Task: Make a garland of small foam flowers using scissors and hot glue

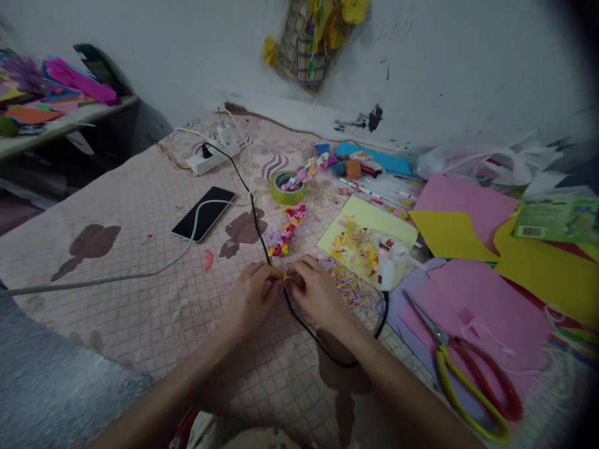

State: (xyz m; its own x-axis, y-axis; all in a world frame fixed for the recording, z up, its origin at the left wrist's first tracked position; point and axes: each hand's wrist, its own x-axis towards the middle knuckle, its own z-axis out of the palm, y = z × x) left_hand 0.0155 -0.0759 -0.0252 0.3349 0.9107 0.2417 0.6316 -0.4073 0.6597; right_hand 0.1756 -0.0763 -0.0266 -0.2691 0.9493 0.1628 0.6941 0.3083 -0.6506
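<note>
Forearms (187, 377) (397, 380) foremost | hands (250, 296) (321, 293) pinching white string (285, 269) | black cable (300, 318) beneath

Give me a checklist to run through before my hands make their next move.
- Left hand and right hand pinching the white thread: ok.
- Thread secured: cannot tell; fingers hide it.
- Black cable clear of the hands: not ok; it runs beneath them.
- Paper scraps beside the right hand: ok.
- Lit white socket block clear of scraps: not ok, they lie against it.
- Scissors laid aside on pink paper: ok.
</note>
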